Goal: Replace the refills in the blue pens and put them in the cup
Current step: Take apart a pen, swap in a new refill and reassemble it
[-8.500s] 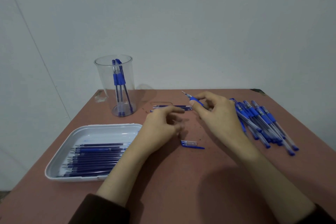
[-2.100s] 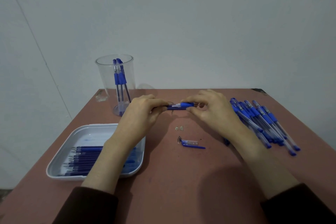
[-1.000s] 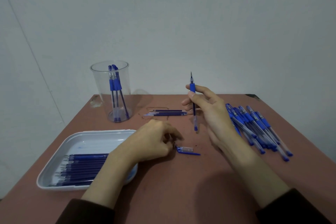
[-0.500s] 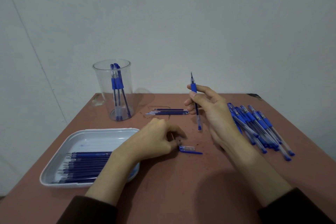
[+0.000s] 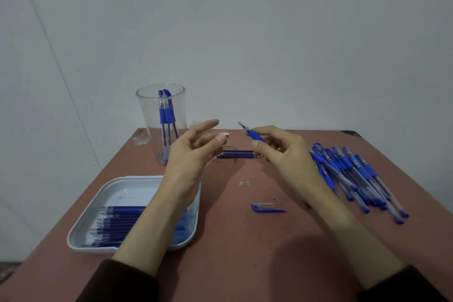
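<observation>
My right hand (image 5: 286, 154) grips a blue pen (image 5: 256, 135) by its rubber grip, the tip pointing up and to the left; the hand hides the pen's rear. My left hand (image 5: 193, 152) is raised beside it and pinches a small clear pen piece (image 5: 224, 134) at its fingertips, index finger stretched out. The two hands are a short gap apart above the table. A clear cup (image 5: 149, 115) at the back left holds a few blue pens (image 5: 167, 115). A loose pen cap (image 5: 266, 208) lies on the table in front of my right hand.
A white tray (image 5: 110, 189) of several dark blue refills (image 5: 115, 223) sits at the front left, partly under my left forearm. Several blue pens (image 5: 355, 179) are piled at the right. A few loose refills (image 5: 240, 154) and a small scrap (image 5: 245, 183) lie mid-table.
My left hand has risen from the table beside the cap and now pinches a small clear piece. My right hand has lowered the pen and tilted it from upright to up-left.
</observation>
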The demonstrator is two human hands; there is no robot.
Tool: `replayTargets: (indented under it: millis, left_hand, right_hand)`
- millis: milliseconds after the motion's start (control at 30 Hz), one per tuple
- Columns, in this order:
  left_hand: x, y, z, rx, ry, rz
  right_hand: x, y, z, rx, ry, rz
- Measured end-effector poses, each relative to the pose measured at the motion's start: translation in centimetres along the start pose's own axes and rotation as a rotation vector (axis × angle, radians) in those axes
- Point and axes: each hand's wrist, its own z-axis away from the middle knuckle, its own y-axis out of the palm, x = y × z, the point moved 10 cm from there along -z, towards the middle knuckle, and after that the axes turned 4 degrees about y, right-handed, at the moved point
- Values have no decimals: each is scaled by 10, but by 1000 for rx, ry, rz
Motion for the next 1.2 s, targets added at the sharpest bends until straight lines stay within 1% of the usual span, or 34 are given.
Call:
replayTargets:
  millis: [167,267,433,633,667,767,833,900,967,1033,1100,1200]
  left_hand:
    - [0,-4,-1,-10,-4,72]
    - [0,-3,-2,0,-3,73]
    - [-1,0,-1,26,26,-28]
    - [-4,4,2,44,78,-162]
    - [-4,5,2,45,77,-152]
    - [-3,6,1,56,53,-71]
    - [-2,7,1,66,42,-20]
    - [-3,9,1,74,39,11]
    - [-1,10,1,74,25,35]
    - [2,7,1,48,-1,39]
    - [6,5,1,37,-27,23]
    - [7,11,1,89,-32,9]
  right_hand:
    - [6,6,5,1,-80,195]
    - [6,7,5,-7,-84,248]
    - [9,8,6,-6,-102,310]
    - [20,10,11,-35,-212,472]
    - [19,10,11,-37,-198,448]
    - [12,12,11,-11,-96,245]
    - [7,17,11,21,-37,151]
    - [3,26,12,90,19,63]
    - [-1,35,14,163,80,-81]
    - [-4,39,14,193,122,-195]
    - [-4,40,14,203,132,-259]
    - [-7,41,13,197,158,-296]
